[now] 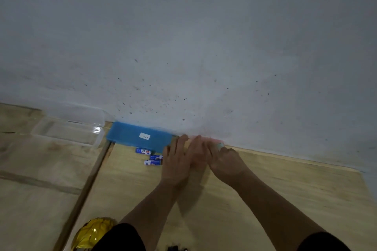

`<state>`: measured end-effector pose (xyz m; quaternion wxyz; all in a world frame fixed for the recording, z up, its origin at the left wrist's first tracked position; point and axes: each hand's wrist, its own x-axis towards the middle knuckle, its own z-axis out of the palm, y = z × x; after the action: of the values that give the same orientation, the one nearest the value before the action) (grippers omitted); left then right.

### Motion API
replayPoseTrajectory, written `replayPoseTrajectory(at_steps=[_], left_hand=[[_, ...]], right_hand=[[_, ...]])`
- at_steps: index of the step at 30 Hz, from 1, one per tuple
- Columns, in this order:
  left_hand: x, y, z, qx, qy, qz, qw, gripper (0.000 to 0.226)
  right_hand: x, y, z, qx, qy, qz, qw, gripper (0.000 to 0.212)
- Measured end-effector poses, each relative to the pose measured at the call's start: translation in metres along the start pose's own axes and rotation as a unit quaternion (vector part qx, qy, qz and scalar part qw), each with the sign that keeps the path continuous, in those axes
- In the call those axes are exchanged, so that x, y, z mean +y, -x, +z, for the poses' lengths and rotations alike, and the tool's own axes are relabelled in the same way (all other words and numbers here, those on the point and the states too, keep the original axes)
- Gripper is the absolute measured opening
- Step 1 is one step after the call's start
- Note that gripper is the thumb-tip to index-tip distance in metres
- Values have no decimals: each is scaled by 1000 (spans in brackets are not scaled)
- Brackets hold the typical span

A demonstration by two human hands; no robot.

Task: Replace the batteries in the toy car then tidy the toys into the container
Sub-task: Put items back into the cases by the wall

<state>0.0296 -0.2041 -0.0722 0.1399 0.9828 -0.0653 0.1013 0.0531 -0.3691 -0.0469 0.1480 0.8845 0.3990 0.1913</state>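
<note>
Both hands meet at the wall (183, 47). Left hand (176, 161) lies flat, fingers straight. Right hand (226, 159) grasps a pale green item (220, 145). Three batteries (152, 157) lie left of the left hand, below a blue lid (130, 135).

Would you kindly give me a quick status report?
Both hands, left hand and right hand, at the wall. Three batteries loose by the blue lid. Clear container unobstructed.

You have a grey-white wall (183, 36), speckled with dark marks near its base, meeting the wooden floor (285, 199). A crumpled gold foil item (91, 232) lies at the lower left.
</note>
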Motion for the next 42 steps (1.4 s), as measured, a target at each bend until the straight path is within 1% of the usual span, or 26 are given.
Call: replayPoseTrajectory(at_steps=[2, 6, 8, 10, 12, 15, 16, 17, 18, 19, 21, 24, 25, 27, 29, 30, 32, 34, 35, 39, 41, 42], left_hand=[[-2, 2, -1, 30, -15, 24, 999, 77], [1, 5, -6, -25, -42, 23, 999, 86], [3, 5, -8, -35, -41, 13, 998, 92], [4, 3, -9, -28, -26, 8, 999, 100], [5, 2, -10, -25, -14, -6, 1000, 110], [10, -2, -19, -76, -26, -50, 996, 123], [10, -4, -24, -90, -36, -55, 994, 119], [11, -6, -27, -118, -49, -45, 991, 109], [9, -8, -26, -130, -72, -28, 989, 99], [7, -9, -26, -126, -72, -24, 989, 94], [5, -10, -25, -106, -63, -24, 992, 96], [2, -10, -18, -94, -63, -53, 992, 118], [2, -12, -19, -77, -61, -62, 993, 122], [1, -12, -18, -74, -71, -52, 993, 113], [0, -10, -16, -97, -42, -48, 993, 103], [1, -11, -16, -88, -36, -49, 994, 101], [1, -11, -15, -76, -44, -52, 995, 101], [1, -11, -15, -86, -40, -57, 994, 98], [1, -12, -16, -90, -46, -60, 993, 97], [3, -12, -16, -88, -51, -69, 992, 95], [3, -11, -15, -78, -52, -75, 993, 95], [4, -10, -15, -77, -57, -75, 993, 95]], right_hand=[[6, -4, -7, 13, -3, 14, 1000, 41], [13, -9, -22, 10, -8, 32, 999, 42], [14, -10, -26, 1, -18, 49, 999, 44], [13, -10, -28, -8, -30, 70, 997, 49], [10, -8, -28, 12, -36, 87, 995, 50], [-3, 2, -23, 76, -77, 79, 991, 48], [-8, 5, -21, 83, -90, 63, 991, 50], [-13, 8, -18, 85, -98, 48, 990, 50], [-16, 9, -14, 84, -104, 39, 990, 49], [-17, 8, -9, 84, -106, 37, 990, 47], [-17, 4, 0, 79, -109, 45, 990, 46], [-13, -3, 12, 58, -133, 58, 988, 49], [-13, -4, 15, 52, -145, 62, 986, 48], [-14, -4, 23, 37, -176, 66, 981, 52], [-14, -3, 27, 25, -204, 68, 976, 60], [-13, -3, 28, 21, -216, 66, 974, 61], [-10, -5, 28, 13, -226, 59, 972, 55], [-7, -6, 29, 10, -225, 53, 973, 42], [-6, -6, 29, 6, -224, 51, 973, 40], [-6, -6, 27, -11, -210, 66, 975, 45], [-14, -2, 25, -6, -210, 86, 974, 43], [-19, 2, 24, 9, -214, 96, 972, 39]])
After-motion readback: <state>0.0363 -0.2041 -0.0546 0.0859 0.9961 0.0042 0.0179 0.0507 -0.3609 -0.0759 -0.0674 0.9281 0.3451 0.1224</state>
